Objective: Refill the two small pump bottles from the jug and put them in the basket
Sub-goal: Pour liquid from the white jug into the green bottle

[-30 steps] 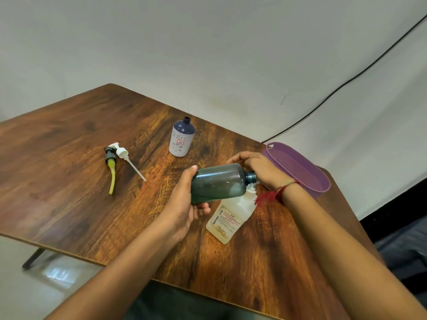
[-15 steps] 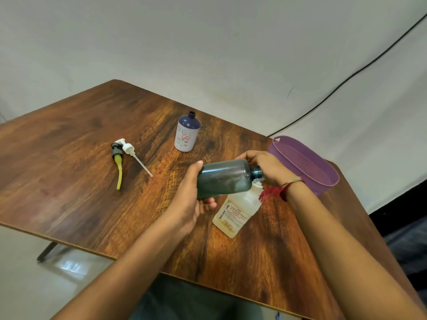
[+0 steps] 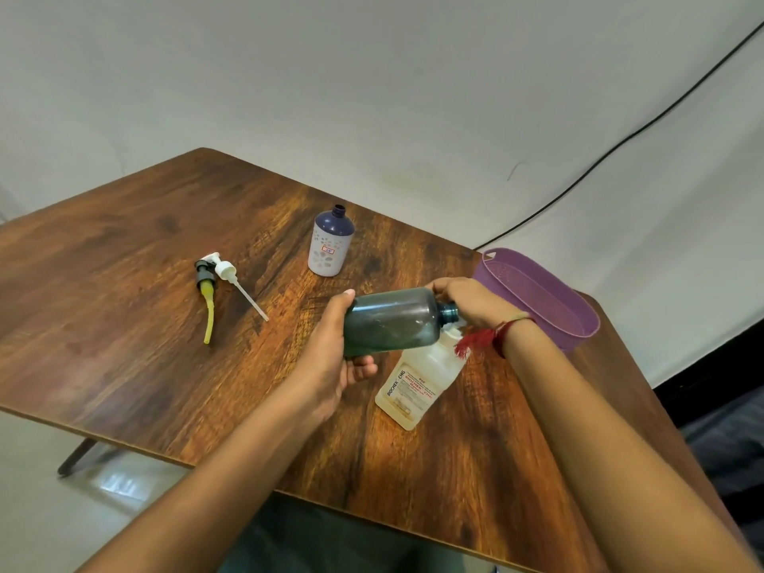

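My left hand grips the base of a dark green pump bottle, which lies level in the air with its open neck pointing right. Just below that neck stands the whitish labelled jug. My right hand curls over the jug's top and hides most of its white cap. A second small bottle, blue on top and white below, stands open and upright farther back. Two loose pump heads lie to the left, one black with a yellow tube, one white. The purple basket sits at the right.
The wooden table has its near edge close to my forearms and its right corner just past the basket. A black cable runs down the white backdrop behind the basket. Tiled floor and a table leg show at lower left.
My head has turned a little, so everything sits slightly further right in view. Both hands keep the same hold, and the green bottle stays level over the jug.
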